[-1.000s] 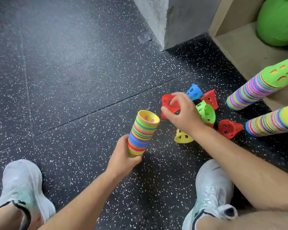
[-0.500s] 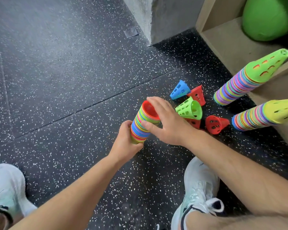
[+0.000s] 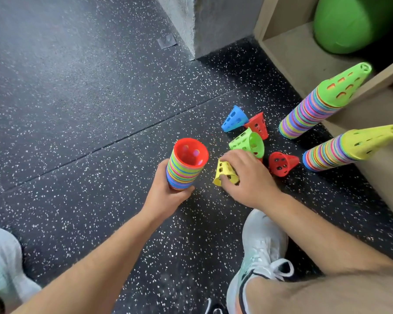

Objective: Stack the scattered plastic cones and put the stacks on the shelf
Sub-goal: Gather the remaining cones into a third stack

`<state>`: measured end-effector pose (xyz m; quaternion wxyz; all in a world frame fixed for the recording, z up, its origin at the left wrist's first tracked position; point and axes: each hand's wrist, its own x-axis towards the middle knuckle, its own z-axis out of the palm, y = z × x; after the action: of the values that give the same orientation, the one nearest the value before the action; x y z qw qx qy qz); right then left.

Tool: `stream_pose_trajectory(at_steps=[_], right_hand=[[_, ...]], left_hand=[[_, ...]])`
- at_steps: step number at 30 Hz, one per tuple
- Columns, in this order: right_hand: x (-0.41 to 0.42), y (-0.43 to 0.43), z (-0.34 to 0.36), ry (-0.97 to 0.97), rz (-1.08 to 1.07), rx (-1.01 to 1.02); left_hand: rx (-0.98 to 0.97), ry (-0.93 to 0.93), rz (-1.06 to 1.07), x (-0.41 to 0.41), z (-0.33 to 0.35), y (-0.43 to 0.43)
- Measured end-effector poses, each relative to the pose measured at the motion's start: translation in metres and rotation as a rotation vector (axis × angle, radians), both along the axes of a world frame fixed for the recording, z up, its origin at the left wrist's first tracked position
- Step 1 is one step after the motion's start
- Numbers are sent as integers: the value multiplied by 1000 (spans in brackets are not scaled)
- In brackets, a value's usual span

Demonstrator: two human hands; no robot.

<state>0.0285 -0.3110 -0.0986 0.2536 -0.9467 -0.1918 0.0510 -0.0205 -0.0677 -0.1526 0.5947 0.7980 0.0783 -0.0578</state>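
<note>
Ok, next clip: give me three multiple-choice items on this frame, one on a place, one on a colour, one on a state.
1. Where are the green-topped stack and the yellow-topped stack?
A on the floor beside the shelf
B on the shelf
C in a basket

2. What colour is the top cone of the held stack?
A blue
B yellow
C red

3. What is the right hand doing?
A hanging idle
B gripping a yellow cone
C carrying the held stack

Answers:
1 A: both bases rest on the floor next to the shelf.
2 C: the open rim facing up, above the left hand, is red.
3 B: its fingers curl round the yellow cone on the floor.
</note>
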Motion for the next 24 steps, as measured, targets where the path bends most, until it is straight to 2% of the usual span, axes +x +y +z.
stream_pose_trajectory(at_steps=[2,4,6,9,12,16,19,22,24], right_hand=[[-15,-2,-20,44,88,-310],[-19,2,-39,74,113,-498],[-16,9,-51,81,106,-573],[-12,19,-58,85,49,-560],[-5,21,-47,93,-37,-359],[8,19,-7,141,-257,158],[15,21,37,31,-324,479],[14,27,69,-86,-272,611],[12,35,78,-76,-211,597]], left_hand=[[-8,-2,-7,0,1,0],[-10,0,-10,-2,1,-1],[-16,-3,-4,-4,0,-2],[-16,3,0,-5,2,-2],[-13,7,2,-4,1,-2],[0,9,9,-4,1,-2],[3,-6,5,-4,2,-2],[9,-10,-9,-6,4,-2],[19,-8,-29,-6,5,-3]])
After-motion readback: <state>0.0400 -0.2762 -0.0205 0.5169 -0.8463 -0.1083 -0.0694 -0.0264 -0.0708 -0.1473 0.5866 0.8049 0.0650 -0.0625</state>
